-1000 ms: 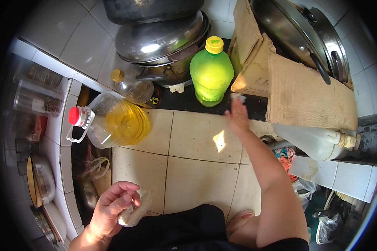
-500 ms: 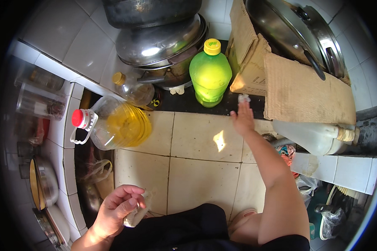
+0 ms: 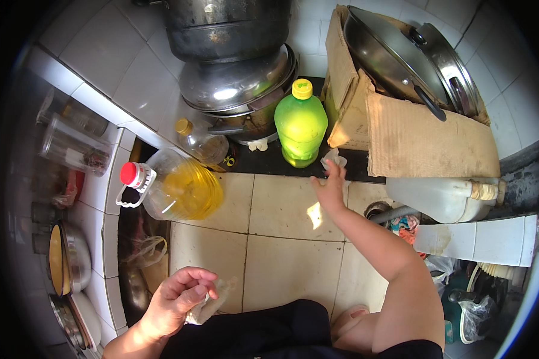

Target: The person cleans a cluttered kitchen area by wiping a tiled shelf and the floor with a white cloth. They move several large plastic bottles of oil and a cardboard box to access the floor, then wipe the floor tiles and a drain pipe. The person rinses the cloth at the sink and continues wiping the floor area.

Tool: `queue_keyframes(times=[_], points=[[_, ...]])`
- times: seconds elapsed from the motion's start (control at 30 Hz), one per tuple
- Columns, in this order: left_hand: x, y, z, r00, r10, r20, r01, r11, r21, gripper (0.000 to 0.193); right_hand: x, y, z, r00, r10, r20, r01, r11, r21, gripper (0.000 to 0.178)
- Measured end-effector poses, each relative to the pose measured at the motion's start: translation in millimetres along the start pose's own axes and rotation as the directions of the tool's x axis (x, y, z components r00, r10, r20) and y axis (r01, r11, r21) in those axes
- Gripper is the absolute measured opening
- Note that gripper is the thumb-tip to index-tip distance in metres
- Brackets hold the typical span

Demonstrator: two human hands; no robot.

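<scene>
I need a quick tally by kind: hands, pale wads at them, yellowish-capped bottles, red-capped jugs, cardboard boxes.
Hands: 2 (left hand, right hand)
Pale wads: 2 (left wad, right wad)
Yellowish-capped bottles: 2 (green bottle, clear bottle)
Red-capped jug: 1
Cardboard box: 1
Total: 8

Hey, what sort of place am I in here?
It looks like a home kitchen, perhaps a storage corner of one. You can see a big clear jug of what seems to be cooking oil, stacked pots, and more cookware in a cardboard box.
</scene>
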State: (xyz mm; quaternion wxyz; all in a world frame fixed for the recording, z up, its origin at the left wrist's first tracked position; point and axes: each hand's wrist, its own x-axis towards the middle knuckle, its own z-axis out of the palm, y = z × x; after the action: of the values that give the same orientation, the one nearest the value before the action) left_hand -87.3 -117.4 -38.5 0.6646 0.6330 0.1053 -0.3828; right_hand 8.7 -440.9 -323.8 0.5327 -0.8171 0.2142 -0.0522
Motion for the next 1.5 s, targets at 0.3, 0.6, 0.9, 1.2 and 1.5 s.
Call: queue_keyframes(times=[0.3,0.6,0.9,1.2,1.5], points=[[-3.8,-0.9,-3.9,1.000,0.005,0.020,-0.004,0.999,-0.033,0.023,29.4,-61.7,70.3,0.940,0.340,-0.029,-0.191,0.593,0.782,0.119],[-12.0,-1.1,-19.6,1.000,-0.012,0.012,0.012,1.000,-0.026,0.025,92.7,-18.8,77.9,0.921,0.179,-0.347,0.060,0.814,0.578,0.081],[-15.3,-3.0,-31.2,1.000,-0.014,-0.021,0.014,1.000,0.009,0.025,96.3,-39.2,28.5,0.952,0.300,0.054,-0.264,0.722,0.640,0.055],[-6.9,4.6,-31.4,0.999,0.007,0.051,-0.011,0.997,0.077,0.025,4.0,57.8,-12.2,0.980,-0.173,0.095,0.181,0.600,-0.779,0.071],[-6.0,7.7,-40.9,0.996,0.041,0.078,-0.048,0.996,0.081,0.026,21.9,38.6,34.2,0.989,-0.131,0.067,0.134,0.622,-0.771,0.078]])
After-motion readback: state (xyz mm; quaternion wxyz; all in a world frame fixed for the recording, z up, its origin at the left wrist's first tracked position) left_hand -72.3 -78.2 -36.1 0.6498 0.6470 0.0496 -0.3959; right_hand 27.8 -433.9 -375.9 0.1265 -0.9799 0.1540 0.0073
